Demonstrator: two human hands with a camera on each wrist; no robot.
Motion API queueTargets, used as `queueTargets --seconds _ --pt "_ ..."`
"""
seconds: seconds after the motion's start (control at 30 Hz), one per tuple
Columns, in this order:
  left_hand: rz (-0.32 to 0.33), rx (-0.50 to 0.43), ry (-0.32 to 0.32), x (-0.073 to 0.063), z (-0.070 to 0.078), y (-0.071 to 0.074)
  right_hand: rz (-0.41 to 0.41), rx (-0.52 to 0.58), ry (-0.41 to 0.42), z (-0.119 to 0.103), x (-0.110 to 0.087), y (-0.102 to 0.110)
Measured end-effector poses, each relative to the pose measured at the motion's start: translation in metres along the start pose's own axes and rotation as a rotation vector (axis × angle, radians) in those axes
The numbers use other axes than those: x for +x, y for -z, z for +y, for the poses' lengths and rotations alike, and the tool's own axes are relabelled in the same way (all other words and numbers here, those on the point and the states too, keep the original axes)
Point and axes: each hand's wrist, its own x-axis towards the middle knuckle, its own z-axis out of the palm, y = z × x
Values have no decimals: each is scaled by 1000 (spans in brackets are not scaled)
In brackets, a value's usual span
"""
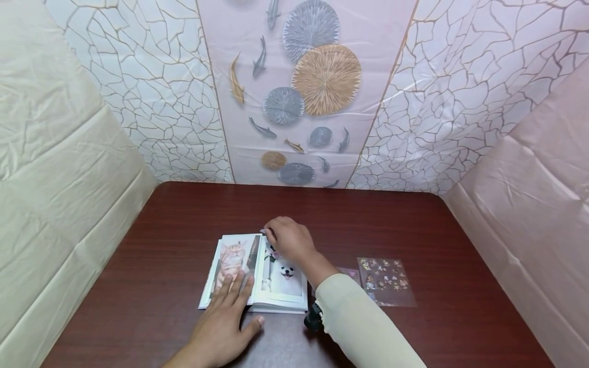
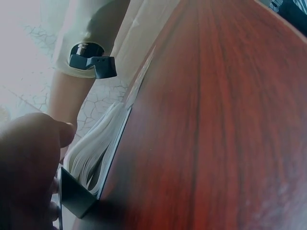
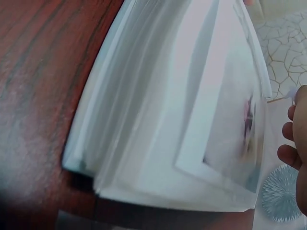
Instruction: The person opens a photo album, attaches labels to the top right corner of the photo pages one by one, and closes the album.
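An open photo album (image 1: 281, 301) lies on the table, a cat picture (image 1: 233, 255) on its left page and a white dog picture (image 1: 287, 281) on its right. My left hand (image 1: 225, 319) rests on the lower left page with fingers spread and straight; its thumb reaches over the table. Above the album's top edge, near the spine, my right hand (image 1: 292, 239) has curled fingers and pinches a small pale translucent piece (image 3: 291, 93). What that piece is, I cannot tell. The right forearm covers part of the right page. Page edges (image 2: 91, 158) show in the left wrist view.
To the right of the album lie clear sheets with small colourful stickers (image 1: 385, 278), one partly under the right forearm. A black wrist camera (image 1: 314, 318) is strapped at the right sleeve. The dark red table (image 1: 193, 204) meets patterned cloth walls (image 1: 175, 102) behind.
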Motion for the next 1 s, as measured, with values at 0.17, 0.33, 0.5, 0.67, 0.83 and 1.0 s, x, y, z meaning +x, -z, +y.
queueTargets --seconds 0.17,0.33,0.5,0.67,0.83,1.0 --pt "-28 -30 14 0 0 2 46 -93 97 -3 8 -2" --pt "-6 -81 -5 0 -1 3 29 -148 146 -6 15 -4" --pt "25 -81 -34 -1 -4 0 -22 -195 202 -11 16 -4" --pt "-11 -95 -11 -1 -2 4 -34 -243 247 -14 15 -5" --pt "-19 -101 -11 0 -3 2 -22 -256 284 -14 14 -8" --pt "-52 -107 10 1 -3 4 -11 -277 301 -16 15 -9"
